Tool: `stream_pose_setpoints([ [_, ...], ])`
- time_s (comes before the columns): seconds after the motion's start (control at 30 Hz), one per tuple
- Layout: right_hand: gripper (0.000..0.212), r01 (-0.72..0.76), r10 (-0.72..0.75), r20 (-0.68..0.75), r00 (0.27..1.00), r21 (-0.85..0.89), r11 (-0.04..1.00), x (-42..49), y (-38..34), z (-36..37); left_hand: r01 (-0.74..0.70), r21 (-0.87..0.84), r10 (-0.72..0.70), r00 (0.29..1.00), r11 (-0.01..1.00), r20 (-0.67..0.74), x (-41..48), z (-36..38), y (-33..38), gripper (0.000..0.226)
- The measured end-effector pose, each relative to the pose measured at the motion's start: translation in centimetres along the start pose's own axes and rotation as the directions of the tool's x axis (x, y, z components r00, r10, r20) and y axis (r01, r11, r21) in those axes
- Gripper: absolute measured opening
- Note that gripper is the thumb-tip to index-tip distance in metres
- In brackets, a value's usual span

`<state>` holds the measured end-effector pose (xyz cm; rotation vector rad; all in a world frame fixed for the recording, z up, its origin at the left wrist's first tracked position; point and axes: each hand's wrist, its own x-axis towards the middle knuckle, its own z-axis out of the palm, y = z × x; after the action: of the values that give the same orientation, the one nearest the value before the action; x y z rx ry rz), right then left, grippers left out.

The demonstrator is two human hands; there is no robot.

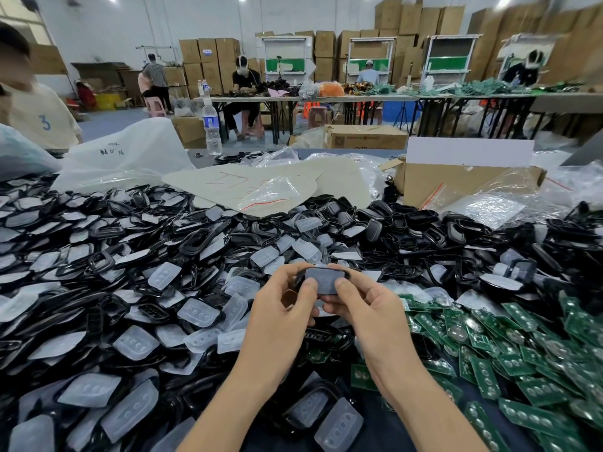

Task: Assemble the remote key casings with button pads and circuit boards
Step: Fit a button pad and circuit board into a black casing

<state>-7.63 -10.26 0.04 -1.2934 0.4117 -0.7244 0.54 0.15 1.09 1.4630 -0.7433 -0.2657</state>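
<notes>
Glossy black casings (101,262) and frosted, dimpled pads (199,313) heap up at left, crowding the left hand (280,308). It and the right hand (368,308) grip the held casing (346,274) above the heap, fingers curled, both thumbs pressing its pad (324,283). Flat green boards (489,353) sprawl at right, and bare dark table (385,438) shows between the wrists.

A black plastic casing (299,278), translucent rubber button pad (323,282) seated inside, sits at centre; green circuit boards (509,362) heaped at four o'clock
</notes>
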Motion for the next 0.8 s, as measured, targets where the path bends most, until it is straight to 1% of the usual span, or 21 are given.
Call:
stream_pose_setpoints([
  [0.17, 0.027, 0.018, -0.018, 0.006, 1.0, 0.003, 1.0, -0.1, -0.1, 0.0, -0.033, 0.04, 0.032, 0.999, 0.999, 0.016, -0.1, -0.1, -0.1, 0.029],
  [0.3, 0.024, 0.018, -0.018, 0.027, 0.999, 0.021, 1.0, 0.0, -0.1, -0.1, -0.02, 0.026, 0.02, 1.0, 0.999, 0.016, 0.0, -0.1, -0.2, 0.035],
  [0.37, 0.024, 0.02, -0.021, 0.042, 0.999, 0.017, 1.0, 0.0, -0.1, -0.1, -0.033, 0.031, 0.032, 0.999, 0.999, 0.031, -0.1, -0.1, 0.0, 0.033],
  [0.5, 0.024, 0.026, -0.027, 0.038, 0.999, 0.017, 1.0, 0.0, 0.1, 0.0, -0.058, 0.058, 0.056, 0.998, 0.997, 0.036, -0.1, -0.2, 0.2, 0.019],
  [0.57, 0.023, 0.012, -0.015, 0.025, 1.0, 0.083, 0.996, -0.2, 0.1, 0.5, -0.043, 0.024, 0.043, 0.999, 0.999, 0.025, -0.4, -0.3, 0.4, 0.017],
  [0.7, 0.019, -0.049, 0.049, 0.005, 0.999, 0.239, 0.97, -0.8, -0.1, 2.1, 0.025, -0.112, -0.031, 0.998, 0.993, -0.05, -0.7, -0.5, 0.8, 0.012],
  [0.8, 0.019, -0.052, 0.056, -0.011, 0.998, 0.252, 0.966, -0.9, -0.2, 2.6, 0.042, -0.173, -0.052, 0.997, 0.984, -0.053, -0.8, -0.6, 0.8, 0.01],
])
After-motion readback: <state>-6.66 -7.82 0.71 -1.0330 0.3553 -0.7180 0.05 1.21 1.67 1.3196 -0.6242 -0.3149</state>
